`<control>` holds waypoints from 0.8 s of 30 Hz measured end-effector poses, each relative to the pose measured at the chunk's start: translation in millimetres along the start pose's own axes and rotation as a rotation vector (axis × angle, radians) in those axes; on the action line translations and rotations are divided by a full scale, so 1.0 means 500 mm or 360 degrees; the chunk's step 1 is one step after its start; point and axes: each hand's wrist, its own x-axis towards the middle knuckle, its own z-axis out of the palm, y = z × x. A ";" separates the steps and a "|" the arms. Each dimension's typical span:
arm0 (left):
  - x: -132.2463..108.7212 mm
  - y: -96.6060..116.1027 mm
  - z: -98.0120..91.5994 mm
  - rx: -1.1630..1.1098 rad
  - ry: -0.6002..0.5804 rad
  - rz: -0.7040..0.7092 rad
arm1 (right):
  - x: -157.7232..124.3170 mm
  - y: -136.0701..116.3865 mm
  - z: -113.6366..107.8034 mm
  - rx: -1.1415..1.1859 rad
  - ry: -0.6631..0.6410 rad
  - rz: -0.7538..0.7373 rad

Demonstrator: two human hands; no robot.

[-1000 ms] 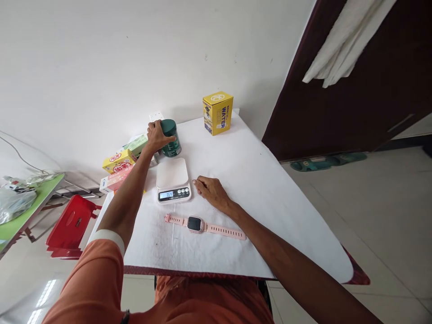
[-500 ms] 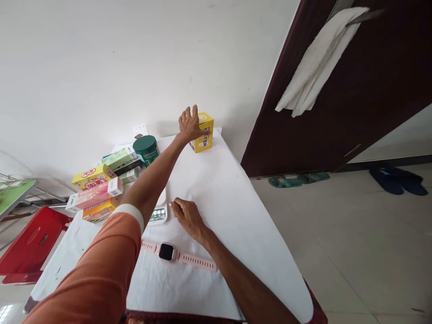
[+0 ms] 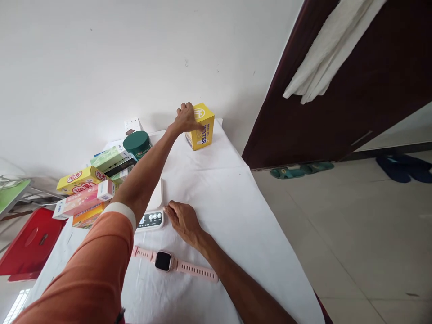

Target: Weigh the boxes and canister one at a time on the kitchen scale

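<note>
Lettering on the yellow cardboard box read "WATER" in the head view; the box stood upright at the far end of the cloth-covered desk, the left hand clamped on it. The right hand, curled in on itself, rested beside the white scale, whose display the left forearm partly hid.

And the left forearm blocks much of the digital kitchen scale, reading lost! The left hand masks part of the yellow box. White towel runs off the top, red plastic chair off the left, navy slippers clipped right; button labels too tiny!
</note>
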 end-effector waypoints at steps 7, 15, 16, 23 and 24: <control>-0.077 -0.003 -0.053 -0.0172 0.0159 0.0294 | 0.007 0.011 0.001 0.0079 0.0022 -0.0038; -0.270 -0.038 -0.250 -0.0208 0.0232 0.0444 | 0.002 0.015 0.001 0.0107 0.0030 -0.0097; -0.304 -0.047 -0.270 -0.0187 0.0235 0.0436 | 0.000 0.014 0.000 0.0107 0.0028 -0.0097; -0.516 -0.107 -0.345 0.0032 0.0342 0.0300 | -0.003 0.004 -0.002 0.0121 0.0058 -0.0090; -0.536 -0.114 -0.348 0.0072 0.0317 0.0268 | -0.002 0.004 -0.002 0.0137 0.0066 -0.0076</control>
